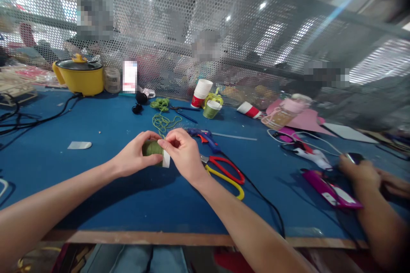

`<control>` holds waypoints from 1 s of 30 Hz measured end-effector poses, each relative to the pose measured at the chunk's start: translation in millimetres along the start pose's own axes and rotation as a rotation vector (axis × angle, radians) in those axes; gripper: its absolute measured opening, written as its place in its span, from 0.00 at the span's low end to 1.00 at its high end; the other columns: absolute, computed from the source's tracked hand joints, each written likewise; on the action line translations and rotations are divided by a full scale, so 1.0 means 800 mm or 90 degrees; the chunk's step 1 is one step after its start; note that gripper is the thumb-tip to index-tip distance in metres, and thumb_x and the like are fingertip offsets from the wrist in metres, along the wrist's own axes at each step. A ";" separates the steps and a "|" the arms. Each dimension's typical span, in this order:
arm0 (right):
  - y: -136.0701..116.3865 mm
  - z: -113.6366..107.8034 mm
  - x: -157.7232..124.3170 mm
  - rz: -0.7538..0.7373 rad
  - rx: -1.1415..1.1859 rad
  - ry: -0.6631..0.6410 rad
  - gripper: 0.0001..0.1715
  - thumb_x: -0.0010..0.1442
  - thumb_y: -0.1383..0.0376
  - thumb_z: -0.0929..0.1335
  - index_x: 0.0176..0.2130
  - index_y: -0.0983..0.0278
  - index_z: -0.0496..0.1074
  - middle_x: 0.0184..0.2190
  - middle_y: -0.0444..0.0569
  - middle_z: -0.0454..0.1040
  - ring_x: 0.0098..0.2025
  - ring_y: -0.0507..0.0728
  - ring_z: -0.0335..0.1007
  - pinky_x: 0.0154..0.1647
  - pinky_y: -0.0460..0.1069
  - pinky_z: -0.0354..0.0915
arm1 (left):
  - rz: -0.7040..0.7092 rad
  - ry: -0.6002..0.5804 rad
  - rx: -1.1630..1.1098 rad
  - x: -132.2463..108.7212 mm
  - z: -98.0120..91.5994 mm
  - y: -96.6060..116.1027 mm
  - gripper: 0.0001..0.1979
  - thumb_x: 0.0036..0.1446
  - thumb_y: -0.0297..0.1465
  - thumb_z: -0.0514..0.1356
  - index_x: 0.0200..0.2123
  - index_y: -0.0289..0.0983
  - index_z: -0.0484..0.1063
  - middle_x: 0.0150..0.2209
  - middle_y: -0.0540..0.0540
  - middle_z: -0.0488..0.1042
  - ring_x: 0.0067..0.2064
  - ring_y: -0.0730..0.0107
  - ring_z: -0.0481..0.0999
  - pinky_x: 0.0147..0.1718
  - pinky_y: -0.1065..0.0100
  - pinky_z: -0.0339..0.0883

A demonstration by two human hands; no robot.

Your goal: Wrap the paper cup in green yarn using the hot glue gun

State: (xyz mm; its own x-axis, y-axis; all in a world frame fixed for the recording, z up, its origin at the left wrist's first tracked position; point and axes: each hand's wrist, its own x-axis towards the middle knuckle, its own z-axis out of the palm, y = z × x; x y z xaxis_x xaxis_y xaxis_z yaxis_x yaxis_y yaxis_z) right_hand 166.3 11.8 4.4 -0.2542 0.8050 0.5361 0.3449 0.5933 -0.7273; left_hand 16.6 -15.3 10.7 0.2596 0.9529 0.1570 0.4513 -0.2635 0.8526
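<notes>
My left hand [137, 155] is wrapped round a paper cup [153, 150] that lies on its side above the table. Green yarn covers most of this cup, and a white band [166, 160] shows at its right end. At that end my right hand [182, 151] pinches with thumb and forefinger; the green yarn [164, 123] runs from there back to a loose tangle. Whatever the fingertips press together is mostly hidden. Just right of my right hand lie a blue glue gun [208, 140] and scissors [226, 170] with red and yellow handles.
Behind stand stacked paper cups [201, 93], a green-wrapped cup [212, 109], pliers [185, 112] and black yarn balls [141, 98]. A yellow electric pot [80, 77] is at the back left. Another person's hand [361, 172] is at the right, near a purple box [331, 190]. A black cord [259, 192] crosses the table.
</notes>
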 end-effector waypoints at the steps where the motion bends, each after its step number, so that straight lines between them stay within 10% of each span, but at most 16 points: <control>1: 0.000 0.000 0.000 -0.003 -0.003 0.000 0.11 0.51 0.65 0.68 0.21 0.63 0.63 0.25 0.43 0.63 0.27 0.50 0.60 0.28 0.46 0.59 | -0.001 0.004 -0.006 0.000 0.000 0.000 0.19 0.45 0.37 0.56 0.40 0.34 0.63 0.39 0.44 0.68 0.40 0.62 0.68 0.40 0.60 0.62; 21: -0.004 -0.006 0.010 0.084 -0.004 -0.066 0.08 0.49 0.62 0.68 0.24 0.64 0.67 0.27 0.44 0.66 0.25 0.48 0.59 0.26 0.45 0.60 | 0.043 0.026 0.002 -0.001 0.007 -0.010 0.23 0.43 0.31 0.58 0.46 0.35 0.59 0.39 0.45 0.66 0.39 0.65 0.68 0.39 0.62 0.63; 30: -0.005 -0.011 0.058 0.292 0.129 -0.137 0.07 0.50 0.66 0.67 0.23 0.66 0.65 0.17 0.39 0.66 0.15 0.44 0.53 0.14 0.42 0.52 | 0.018 -0.005 -0.033 -0.004 0.012 -0.010 0.37 0.43 0.30 0.58 0.57 0.37 0.46 0.37 0.48 0.61 0.32 0.71 0.66 0.33 0.66 0.63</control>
State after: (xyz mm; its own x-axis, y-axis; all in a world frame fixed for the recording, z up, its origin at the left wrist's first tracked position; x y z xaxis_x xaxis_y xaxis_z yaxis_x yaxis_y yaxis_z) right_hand 161.1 46.9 36.1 -0.3053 0.9504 0.0594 0.2889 0.1518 -0.9453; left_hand 20.2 -18.0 -1.2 0.2780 0.9441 0.1773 0.3991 -0.2814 0.8726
